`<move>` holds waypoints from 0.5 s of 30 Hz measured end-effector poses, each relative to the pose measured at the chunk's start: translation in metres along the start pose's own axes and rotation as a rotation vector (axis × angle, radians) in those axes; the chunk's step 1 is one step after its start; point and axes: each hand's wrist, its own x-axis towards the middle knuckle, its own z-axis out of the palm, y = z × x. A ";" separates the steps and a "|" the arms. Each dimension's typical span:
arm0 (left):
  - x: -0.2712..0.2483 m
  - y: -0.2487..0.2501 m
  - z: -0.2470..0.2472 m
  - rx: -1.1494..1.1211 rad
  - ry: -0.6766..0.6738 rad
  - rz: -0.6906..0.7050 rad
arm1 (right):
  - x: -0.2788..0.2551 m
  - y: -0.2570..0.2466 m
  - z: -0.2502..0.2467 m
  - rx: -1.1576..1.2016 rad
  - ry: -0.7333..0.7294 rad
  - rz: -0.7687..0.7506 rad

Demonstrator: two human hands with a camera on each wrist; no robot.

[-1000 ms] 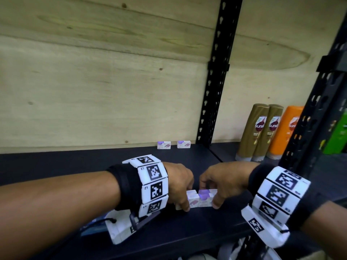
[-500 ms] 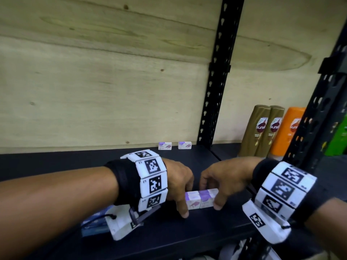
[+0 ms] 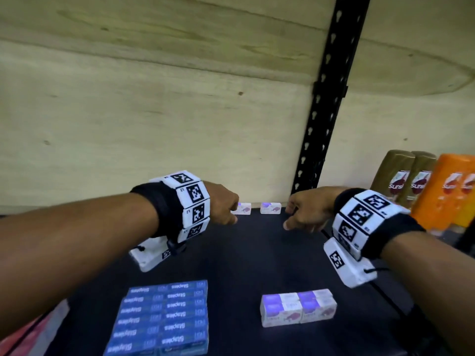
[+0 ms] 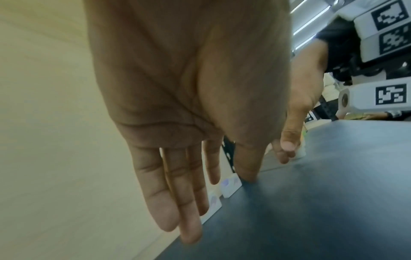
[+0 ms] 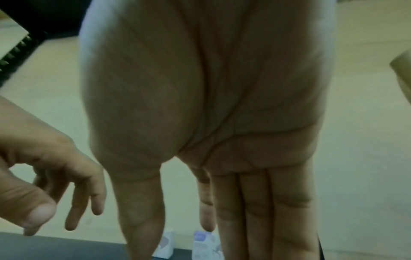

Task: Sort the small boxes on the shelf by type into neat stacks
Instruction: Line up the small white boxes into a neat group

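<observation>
Two small white-and-purple boxes sit at the back of the dark shelf (image 3: 257,253) against the wooden wall, the left box (image 3: 243,209) and the right box (image 3: 270,208). My left hand (image 3: 226,208) reaches toward the left one, fingers straight and empty in the left wrist view (image 4: 189,202). My right hand (image 3: 302,214) hovers just right of the right box, fingers extended and empty (image 5: 233,219). Both boxes show below the right fingertips (image 5: 205,246). Near the front stand a neat block of white-and-purple boxes (image 3: 298,307) and a stack of blue Staples boxes (image 3: 162,317).
A black perforated upright (image 3: 323,98) divides the shelf bay. Brown bottles (image 3: 401,178) and orange bottles (image 3: 457,188) stand to the right of it. The plywood back wall (image 3: 154,111) closes the rear.
Both hands have let go of the white-and-purple block at the front and moved back toward the two boxes at the wall. The head view has tilted down, showing the blue stack.
</observation>
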 end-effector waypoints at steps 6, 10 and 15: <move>0.039 -0.021 0.018 -0.008 0.025 -0.040 | 0.046 0.011 0.000 -0.041 0.012 0.077; 0.061 -0.016 0.026 -0.029 0.078 -0.048 | 0.071 0.018 0.006 -0.022 0.024 0.096; 0.081 -0.016 0.016 -0.041 0.040 -0.059 | 0.091 0.019 0.005 -0.022 0.004 0.089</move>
